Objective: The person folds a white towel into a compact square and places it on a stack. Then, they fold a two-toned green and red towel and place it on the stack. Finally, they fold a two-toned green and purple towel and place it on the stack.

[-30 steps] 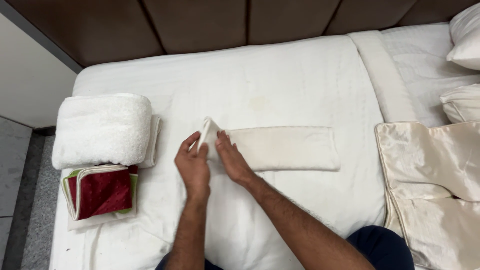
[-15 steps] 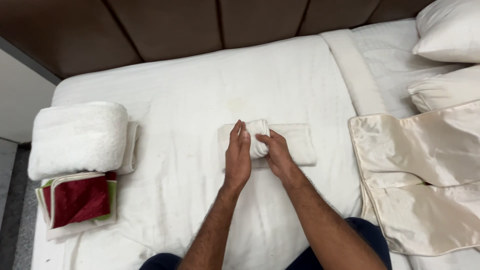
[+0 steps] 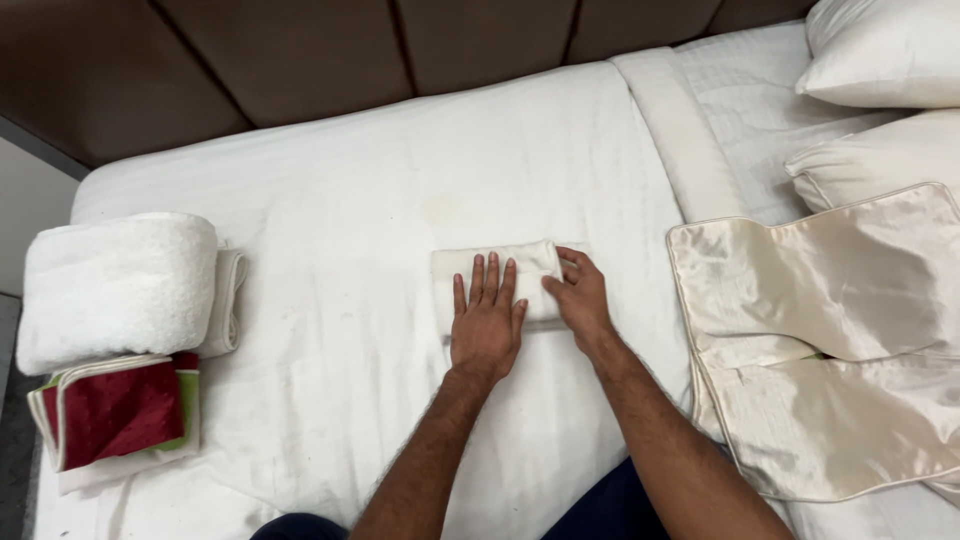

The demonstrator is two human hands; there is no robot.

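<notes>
Nearest the camera, both forearms reach up from the bottom edge over the white bedsheet. The left hand lies flat, palm down, fingers straight and slightly spread, pressing on the folded cream cloth at the middle of the bed. The right hand rests just beside it, fingers curled against the cloth's right end; whether it pinches the fabric cannot be told. To the right lie shiny cream satin pillow covers. At the left edge sits a red and green folded cloth, with a rolled white towel behind it. Farthest, white pillows and a brown padded headboard.
</notes>
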